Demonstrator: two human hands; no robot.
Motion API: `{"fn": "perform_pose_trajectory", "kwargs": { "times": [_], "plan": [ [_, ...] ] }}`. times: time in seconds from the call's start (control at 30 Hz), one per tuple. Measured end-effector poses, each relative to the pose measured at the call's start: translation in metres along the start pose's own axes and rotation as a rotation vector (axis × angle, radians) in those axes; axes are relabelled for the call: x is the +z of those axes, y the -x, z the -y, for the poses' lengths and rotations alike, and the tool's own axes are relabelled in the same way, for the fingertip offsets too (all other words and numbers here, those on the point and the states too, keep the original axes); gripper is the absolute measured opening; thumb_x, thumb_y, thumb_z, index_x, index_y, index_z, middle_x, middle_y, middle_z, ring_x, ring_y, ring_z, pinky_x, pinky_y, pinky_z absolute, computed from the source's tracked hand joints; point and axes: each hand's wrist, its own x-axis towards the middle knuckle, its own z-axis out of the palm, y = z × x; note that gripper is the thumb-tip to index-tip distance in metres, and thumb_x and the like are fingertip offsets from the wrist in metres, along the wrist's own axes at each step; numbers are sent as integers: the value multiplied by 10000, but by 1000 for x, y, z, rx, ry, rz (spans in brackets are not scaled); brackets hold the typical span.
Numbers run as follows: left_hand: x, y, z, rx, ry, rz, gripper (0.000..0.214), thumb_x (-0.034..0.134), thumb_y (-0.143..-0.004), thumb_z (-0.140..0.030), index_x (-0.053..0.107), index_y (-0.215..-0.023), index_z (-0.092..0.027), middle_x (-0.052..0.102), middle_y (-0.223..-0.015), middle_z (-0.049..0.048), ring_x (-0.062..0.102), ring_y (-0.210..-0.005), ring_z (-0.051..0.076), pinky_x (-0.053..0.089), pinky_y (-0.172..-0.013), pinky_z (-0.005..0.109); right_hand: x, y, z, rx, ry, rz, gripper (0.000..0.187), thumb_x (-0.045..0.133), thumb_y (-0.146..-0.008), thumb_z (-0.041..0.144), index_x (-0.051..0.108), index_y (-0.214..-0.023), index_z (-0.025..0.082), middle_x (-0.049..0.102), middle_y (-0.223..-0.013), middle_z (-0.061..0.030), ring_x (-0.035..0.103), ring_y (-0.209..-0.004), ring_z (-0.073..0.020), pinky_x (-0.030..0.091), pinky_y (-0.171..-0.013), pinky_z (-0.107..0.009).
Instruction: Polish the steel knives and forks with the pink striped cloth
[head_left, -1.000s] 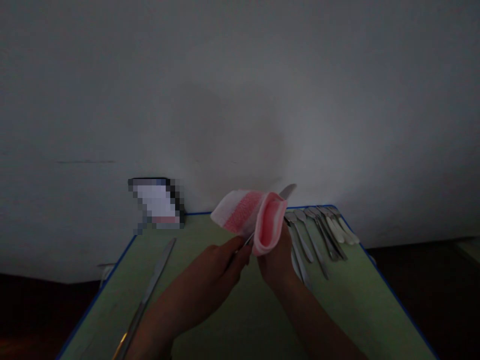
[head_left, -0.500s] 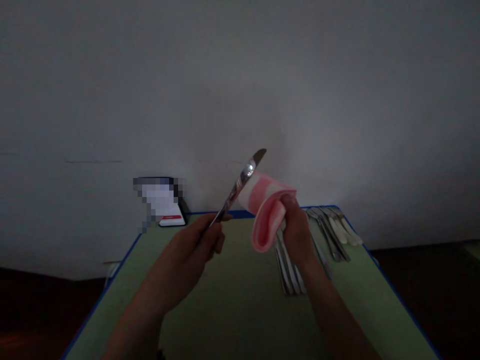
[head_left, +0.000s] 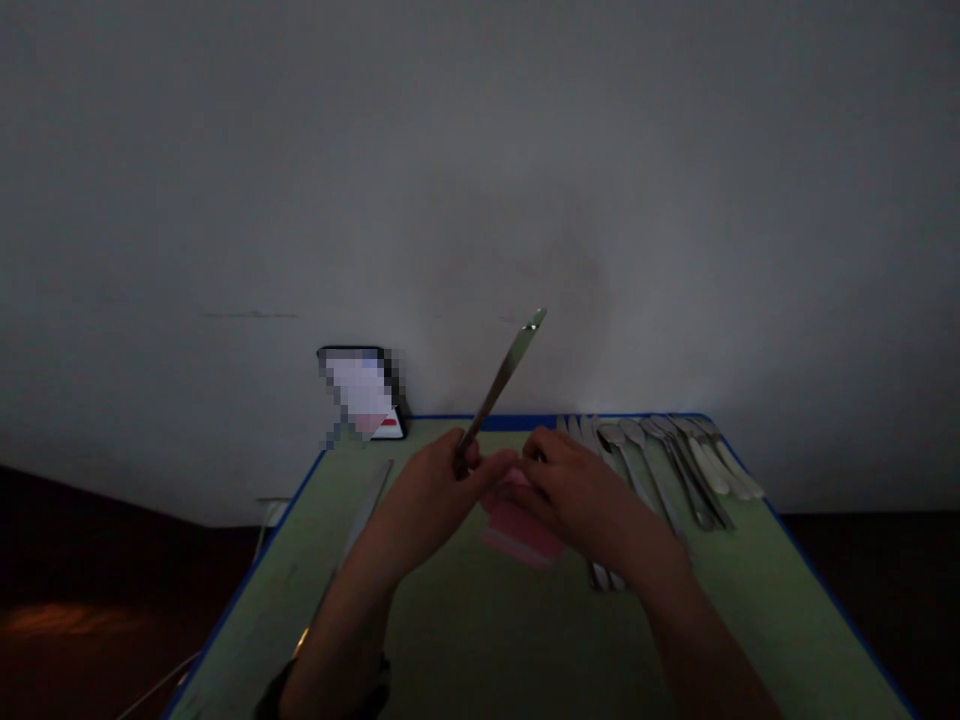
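My left hand (head_left: 431, 500) is closed on a table knife (head_left: 501, 382), whose blade slants up and to the right in front of the wall. A pink and white cloth (head_left: 523, 532) hangs, folded, from the closed fingers of my right hand (head_left: 596, 497). Both hands are close together above the table, with the fingertips nearly meeting at the cloth. Whether the cloth touches the knife's handle is hidden by my fingers. Under my left forearm lies a second knife (head_left: 367, 508), partly covered.
Spoons (head_left: 636, 450), forks (head_left: 679, 455) and white-handled cutlery (head_left: 721, 465) lie in rows at the right of the green table (head_left: 517, 650). More knives are partly behind my right hand. A partly blurred tablet-like stand (head_left: 364, 390) leans against the wall at back left.
My right hand has turned over and come down beside my left hand with the cloth. The knife now shows its blade edge-on. The view has shifted, revealing the second knife.
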Motion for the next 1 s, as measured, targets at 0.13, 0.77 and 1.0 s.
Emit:
{"fn": "perform_pose_trajectory", "kwargs": {
  "times": [0.13, 0.77, 1.0],
  "plan": [
    [1, -2, 4, 15, 71, -7, 328, 603, -744, -392, 355, -621, -215, 414, -549, -78, 412, -520, 108, 299, -490, 227, -2, 1, -1, 16, -66, -2, 352, 430, -907, 449, 633, -939, 163, 548, -926, -69, 518, -862, -175, 426, -772, -313],
    [-2, -1, 3, 37, 225, -46, 318, 640, -727, -374, 399, -610, -202, 576, -614, -45, 552, -616, 128, 398, -572, 231, 6, -3, -13, 201, -612, -29, 223, 481, -871, 384, 553, -864, 174, 645, -742, -17, 566, -612, -109, 379, -538, -230],
    [-9, 0, 1, 1, 141, -90, 292, 638, -731, -401, 474, -616, -189, 587, -603, -38, 525, -579, 120, 389, -550, 237, -1, -2, -27, 277, -692, -122, 90, 488, -801, 212, 563, -774, 171, 652, -716, -18, 608, -638, -125, 473, -599, -260]
  ]
}}
